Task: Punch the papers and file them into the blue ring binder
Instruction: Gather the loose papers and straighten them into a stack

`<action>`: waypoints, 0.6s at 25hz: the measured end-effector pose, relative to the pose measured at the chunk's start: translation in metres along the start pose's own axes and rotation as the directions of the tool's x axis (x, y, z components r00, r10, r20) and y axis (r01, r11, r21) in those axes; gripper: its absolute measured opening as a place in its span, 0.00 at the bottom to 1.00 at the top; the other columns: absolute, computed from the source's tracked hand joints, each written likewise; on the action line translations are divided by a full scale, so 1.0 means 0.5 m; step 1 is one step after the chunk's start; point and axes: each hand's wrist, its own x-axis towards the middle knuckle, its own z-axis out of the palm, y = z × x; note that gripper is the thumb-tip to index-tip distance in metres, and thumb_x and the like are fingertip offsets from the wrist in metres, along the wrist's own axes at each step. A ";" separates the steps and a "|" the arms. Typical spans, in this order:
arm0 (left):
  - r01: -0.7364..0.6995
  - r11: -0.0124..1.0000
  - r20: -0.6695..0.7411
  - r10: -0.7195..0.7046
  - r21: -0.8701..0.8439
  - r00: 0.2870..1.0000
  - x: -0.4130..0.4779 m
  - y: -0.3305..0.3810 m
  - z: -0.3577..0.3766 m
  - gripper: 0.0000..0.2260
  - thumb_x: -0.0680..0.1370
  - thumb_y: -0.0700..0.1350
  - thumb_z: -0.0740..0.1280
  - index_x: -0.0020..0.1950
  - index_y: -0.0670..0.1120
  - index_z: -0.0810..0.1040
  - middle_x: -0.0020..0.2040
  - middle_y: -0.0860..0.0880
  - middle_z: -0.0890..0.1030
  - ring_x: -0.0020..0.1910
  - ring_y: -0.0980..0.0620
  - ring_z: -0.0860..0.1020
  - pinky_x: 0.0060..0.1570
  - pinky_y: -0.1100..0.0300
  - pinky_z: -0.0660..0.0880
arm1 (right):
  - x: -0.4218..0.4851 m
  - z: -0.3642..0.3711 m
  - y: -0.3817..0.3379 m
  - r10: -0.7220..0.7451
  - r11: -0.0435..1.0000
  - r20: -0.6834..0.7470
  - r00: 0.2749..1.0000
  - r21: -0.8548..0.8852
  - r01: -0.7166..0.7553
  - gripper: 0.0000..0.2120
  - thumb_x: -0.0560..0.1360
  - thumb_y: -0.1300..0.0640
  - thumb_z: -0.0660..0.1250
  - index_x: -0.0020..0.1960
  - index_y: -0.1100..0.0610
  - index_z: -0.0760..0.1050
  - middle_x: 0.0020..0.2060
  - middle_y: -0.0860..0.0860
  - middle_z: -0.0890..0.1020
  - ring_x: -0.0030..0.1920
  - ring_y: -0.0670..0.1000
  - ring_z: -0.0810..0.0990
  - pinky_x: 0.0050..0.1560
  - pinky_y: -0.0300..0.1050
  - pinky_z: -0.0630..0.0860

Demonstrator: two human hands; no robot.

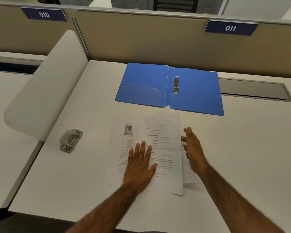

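White papers (160, 148) under the flat, spread left hand (139, 167); right hand (194, 150), fingers extended, holding nothing, at 3 o'clock; blue ring binder (193, 91) open at 12, hole punch (70, 140) at 9.

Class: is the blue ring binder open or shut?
Open: the blue ring binder lies spread flat, both covers down, its ring mechanism exposed.
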 end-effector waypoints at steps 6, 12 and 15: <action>0.034 0.987 -0.061 -0.043 -0.155 0.997 0.007 0.003 -0.025 0.32 0.81 0.64 0.48 0.82 0.52 0.44 0.81 0.52 0.37 0.80 0.51 0.39 0.79 0.49 0.43 | -0.019 -0.045 0.053 -0.044 0.981 0.078 0.996 -0.184 0.058 0.08 0.78 0.59 0.69 0.55 0.54 0.82 0.53 0.50 0.87 0.49 0.50 0.86 0.49 0.45 0.82; 0.128 0.328 0.013 -0.332 -0.936 0.943 0.038 0.031 -0.169 0.31 0.78 0.54 0.69 0.77 0.57 0.60 0.68 0.57 0.76 0.56 0.57 0.82 0.49 0.64 0.79 | -0.056 -0.101 0.035 -0.022 0.986 0.100 0.995 0.168 0.004 0.11 0.78 0.62 0.69 0.60 0.55 0.81 0.54 0.52 0.87 0.55 0.58 0.85 0.58 0.60 0.80; 0.132 0.280 0.080 -0.191 -0.951 0.978 0.049 0.034 -0.199 0.14 0.80 0.51 0.67 0.66 0.52 0.77 0.57 0.51 0.85 0.51 0.50 0.85 0.53 0.47 0.82 | -0.071 -0.114 0.030 -0.061 0.977 0.148 0.987 0.210 0.029 0.15 0.75 0.61 0.71 0.62 0.57 0.80 0.57 0.54 0.86 0.58 0.58 0.83 0.62 0.60 0.78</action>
